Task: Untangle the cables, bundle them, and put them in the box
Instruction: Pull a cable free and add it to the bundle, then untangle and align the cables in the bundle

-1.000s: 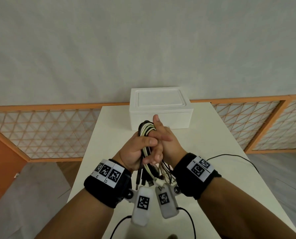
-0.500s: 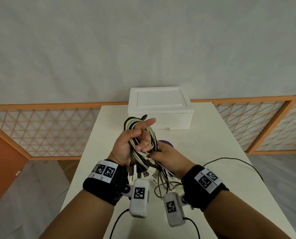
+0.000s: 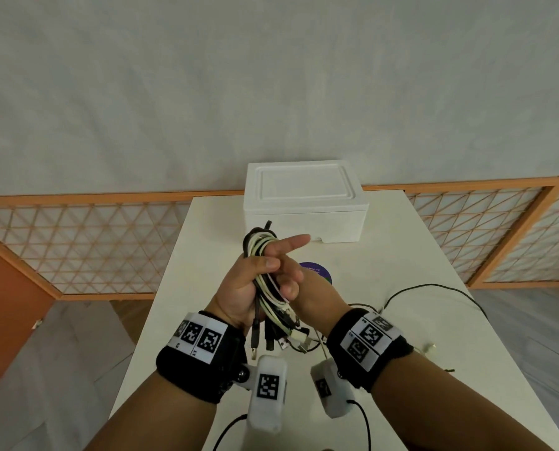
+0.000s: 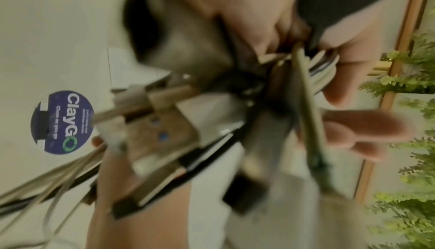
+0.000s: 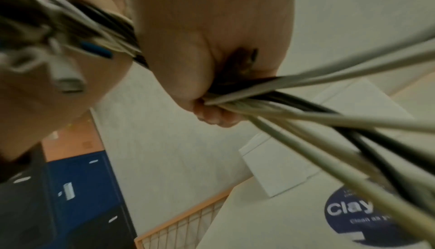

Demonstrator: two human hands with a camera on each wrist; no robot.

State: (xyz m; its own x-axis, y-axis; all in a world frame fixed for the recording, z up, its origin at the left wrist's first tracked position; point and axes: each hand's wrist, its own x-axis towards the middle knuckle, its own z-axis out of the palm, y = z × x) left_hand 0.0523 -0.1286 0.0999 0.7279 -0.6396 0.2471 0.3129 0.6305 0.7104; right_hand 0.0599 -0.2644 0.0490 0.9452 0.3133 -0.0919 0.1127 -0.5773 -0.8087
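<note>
My left hand [image 3: 276, 268] grips a looped bundle of black and white cables [image 3: 258, 252] above the table, thumb across the strands and index finger pointing right. Several plugs [image 3: 271, 336] dangle from the bundle under my wrists. My right hand [image 3: 317, 297] sits just behind and below the left; in the right wrist view it [image 5: 202, 78] closes as a fist around several cable strands [image 5: 306, 107]. The left wrist view is blurred but shows my left fingers [image 4: 357, 128] around the cables [image 4: 308, 104]. The white foam box [image 3: 304, 203] stands at the table's far end, lid on.
A round purple sticker [image 3: 319, 271] lies on the white table [image 3: 401, 255] between my hands and the box. A thin black cable [image 3: 434, 286] loops over the table at the right, with a small white connector [image 3: 429, 348] near it. Orange lattice panels [image 3: 76, 249] flank the table.
My right hand has dropped from on top of the loop to behind and below the left hand. My left index finger has straightened and the bundle has turned slightly.
</note>
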